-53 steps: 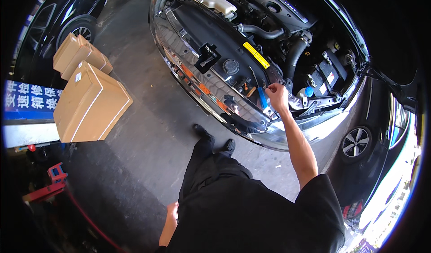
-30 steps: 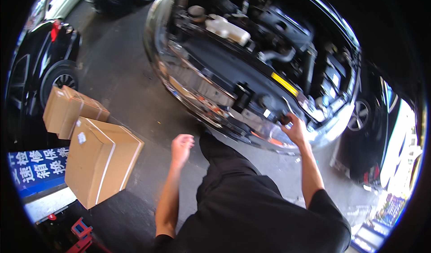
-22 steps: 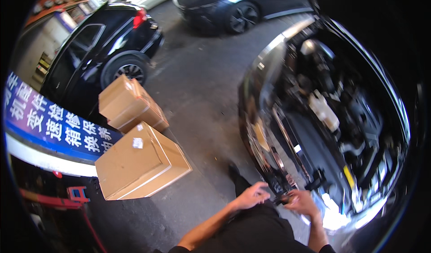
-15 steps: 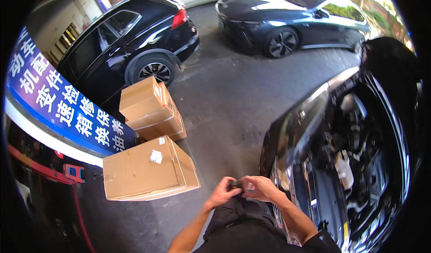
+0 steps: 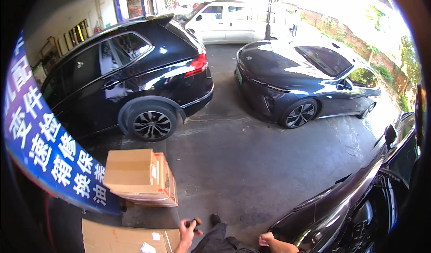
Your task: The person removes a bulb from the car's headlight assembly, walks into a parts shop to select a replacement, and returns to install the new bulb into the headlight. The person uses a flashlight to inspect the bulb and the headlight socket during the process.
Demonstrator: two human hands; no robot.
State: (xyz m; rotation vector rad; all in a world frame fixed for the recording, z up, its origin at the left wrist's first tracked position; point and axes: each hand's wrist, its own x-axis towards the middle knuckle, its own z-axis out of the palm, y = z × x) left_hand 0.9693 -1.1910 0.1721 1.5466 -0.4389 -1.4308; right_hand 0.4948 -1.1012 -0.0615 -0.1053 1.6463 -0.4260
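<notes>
My left grip (image 5: 186, 235) is wrapped around a small black object with a brown end (image 5: 193, 225), held low in front of me, just right of a large tan cardboard box (image 5: 121, 237). My right grip (image 5: 266, 239) is curled, well apart from it and near the glossy dark car with an engine bay (image 5: 321, 212); I cannot tell whether those fingers hold anything. Stacked brown cardboard cartons (image 5: 130, 170) stand ahead on my left.

Boxes (image 5: 130, 170) left, nearest car (image 5: 330, 210) right
Two other cars (image 5: 173, 73) stand ahead, a van (image 5: 226, 30) behind them, a sign (image 5: 47, 138) left of the boxes.
</notes>
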